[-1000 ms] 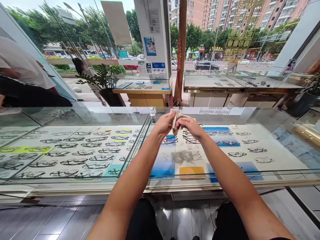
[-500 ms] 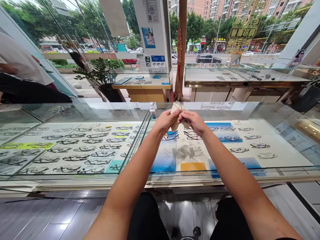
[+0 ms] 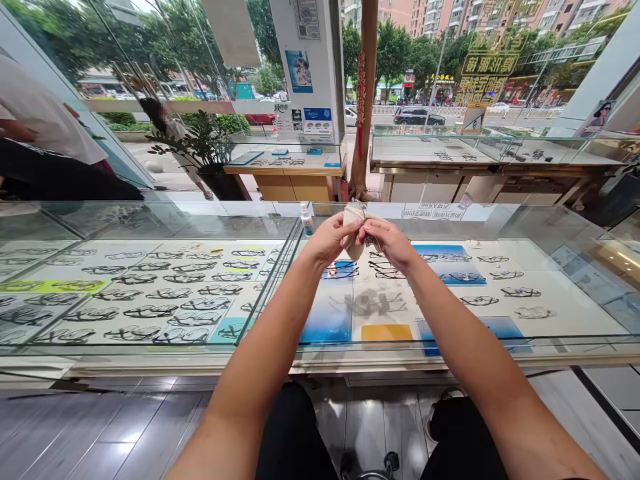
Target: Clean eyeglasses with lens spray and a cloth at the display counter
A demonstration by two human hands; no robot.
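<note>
Above the glass counter, both of my hands meet at a beige cleaning cloth (image 3: 355,251) that is folded over a pair of thin-rimmed eyeglasses (image 3: 371,242). My left hand (image 3: 326,241) is closed, its thumb pressing the cloth against its fingers. Close beside it, my right hand (image 3: 393,244) pinches the eyeglasses, and part of the cloth shows behind its fingers. Cloth and fingers hide most of the eyeglasses. A small white spray bottle (image 3: 307,223) stands upright on the counter, left of my left hand.
Under the glass of the display counter (image 3: 590,293) lie several rows of spectacle frames (image 3: 170,293). An orange-yellow pad (image 3: 387,333) and blue display boards (image 3: 325,320) are in it too. A person in a white top (image 3: 50,113) is at the far left. A potted plant (image 3: 210,160) stands beyond.
The cloth has shifted in my fingers: the piece that hung below my right hand now shows behind it. Both hands stay together in nearly the same place. The view has shifted slightly.
</note>
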